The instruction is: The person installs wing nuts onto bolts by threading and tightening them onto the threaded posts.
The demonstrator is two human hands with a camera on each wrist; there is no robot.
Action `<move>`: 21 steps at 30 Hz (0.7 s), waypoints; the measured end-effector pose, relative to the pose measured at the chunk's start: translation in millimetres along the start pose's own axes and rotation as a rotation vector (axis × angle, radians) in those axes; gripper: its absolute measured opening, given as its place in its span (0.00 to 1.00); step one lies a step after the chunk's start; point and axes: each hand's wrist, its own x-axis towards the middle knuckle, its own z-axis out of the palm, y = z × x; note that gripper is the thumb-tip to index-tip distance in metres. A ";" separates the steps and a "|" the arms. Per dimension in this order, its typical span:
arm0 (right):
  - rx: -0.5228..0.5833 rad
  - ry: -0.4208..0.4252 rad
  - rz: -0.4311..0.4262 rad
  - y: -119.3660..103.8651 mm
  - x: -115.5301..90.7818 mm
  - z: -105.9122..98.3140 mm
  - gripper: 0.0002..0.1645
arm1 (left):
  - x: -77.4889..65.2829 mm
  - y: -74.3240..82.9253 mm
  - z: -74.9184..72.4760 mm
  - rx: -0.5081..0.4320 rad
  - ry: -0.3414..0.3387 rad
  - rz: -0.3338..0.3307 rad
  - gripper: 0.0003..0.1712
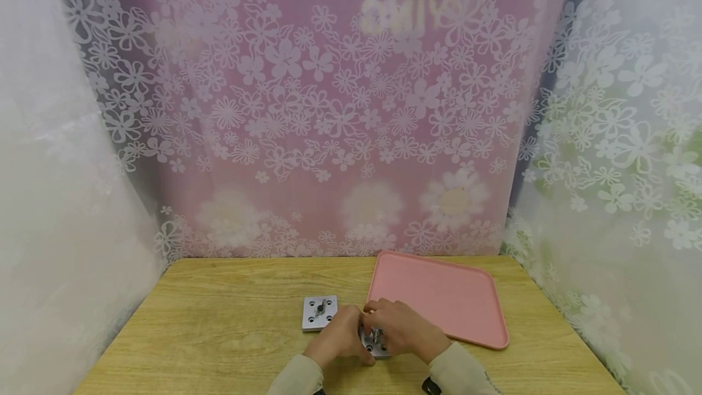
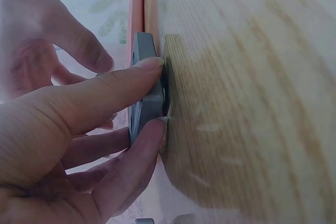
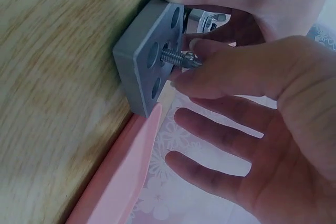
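My left hand grips a square grey metal plate by its edges, and the plate stands slightly off the wood in the left wrist view. A threaded bolt sticks up from the plate's middle, with round holes around it. My right hand pinches a small metal piece, apparently a wing nut, at the bolt's end between thumb and forefinger. The other right fingers are spread loosely. Left of the hands lies a second holed plate with a wing nut at its centre.
A pink tray lies behind and right of the hands, its near left corner close to the right hand. The wooden table carries everything. Floral curtains hang behind it and on both sides.
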 end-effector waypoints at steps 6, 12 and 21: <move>-0.022 0.030 0.002 -0.2 -0.4 1.8 0.22 | -0.1 -0.4 0.7 -0.004 0.001 0.014 0.23; -0.053 0.026 0.060 -0.9 -0.2 2.0 0.19 | 0.5 -0.6 0.0 0.016 0.004 0.018 0.24; -0.101 0.011 0.126 -4.1 -1.1 1.7 0.09 | 0.3 -0.6 1.2 0.038 0.015 0.022 0.26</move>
